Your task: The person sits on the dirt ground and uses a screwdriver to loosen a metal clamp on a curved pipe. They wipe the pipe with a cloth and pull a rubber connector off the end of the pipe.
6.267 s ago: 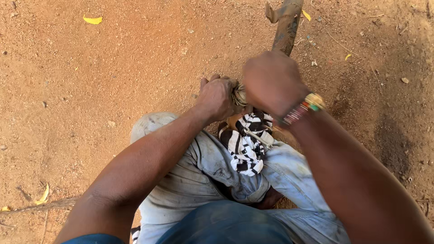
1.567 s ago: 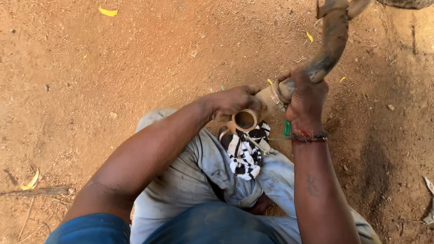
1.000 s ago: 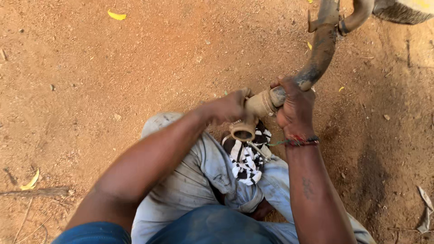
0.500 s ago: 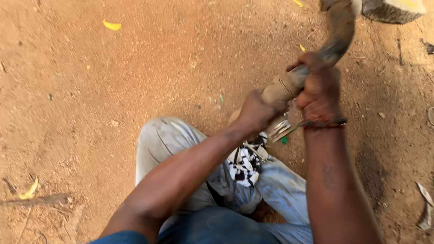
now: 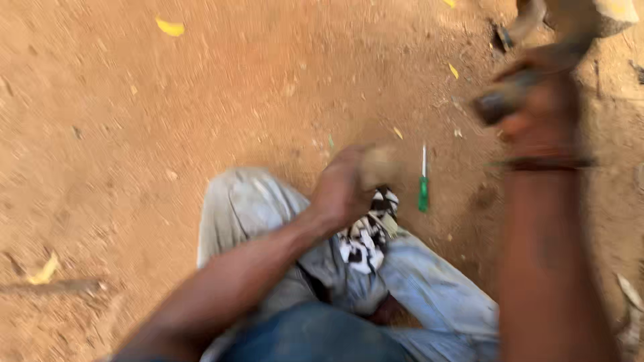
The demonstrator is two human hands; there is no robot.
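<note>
The right hand (image 5: 543, 114) is clenched on a dark hose (image 5: 500, 104), blurred. The left hand (image 5: 345, 188) seems closed on a tan fitting (image 5: 379, 164). The hose may whip loose and strike the screwdriver (image 5: 423, 184).

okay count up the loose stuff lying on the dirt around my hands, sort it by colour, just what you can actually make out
Yellow leaves or leaf bits: 5, the largest at top left, another at lower left
Green-handled screwdriver: 1
Black-and-white patterned cloth: 1
Total: 7
The left hand and right hand are too blurred to count what they grip.
</note>
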